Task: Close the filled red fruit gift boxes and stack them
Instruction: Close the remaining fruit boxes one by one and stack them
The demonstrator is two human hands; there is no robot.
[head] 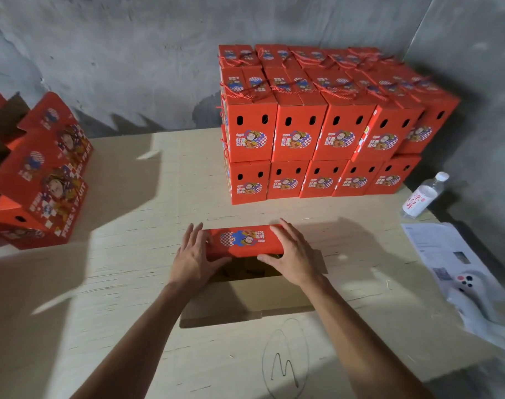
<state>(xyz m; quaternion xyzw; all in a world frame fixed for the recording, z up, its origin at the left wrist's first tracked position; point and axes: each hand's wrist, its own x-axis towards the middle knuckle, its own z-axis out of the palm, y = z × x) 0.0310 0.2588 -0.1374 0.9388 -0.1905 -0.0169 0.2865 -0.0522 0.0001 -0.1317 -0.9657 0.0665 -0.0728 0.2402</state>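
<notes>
Legible only "FRESH FRUIT", in white capitals down the side of the open red boxes (41,180) left of the stacked boxes (317,125); Chinese characters on stack fronts and water bottle (424,195) too small to read.

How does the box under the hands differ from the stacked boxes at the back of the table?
The box under the hands is partly open: one red flap folded over, a brown flap lying toward the person. The stacked boxes are closed, rope handles on top. It stands alone mid-table; they sit in two tiers by the wall. The left hand and right hand press it; nothing touches the stack. Both share red printed artwork.
</notes>
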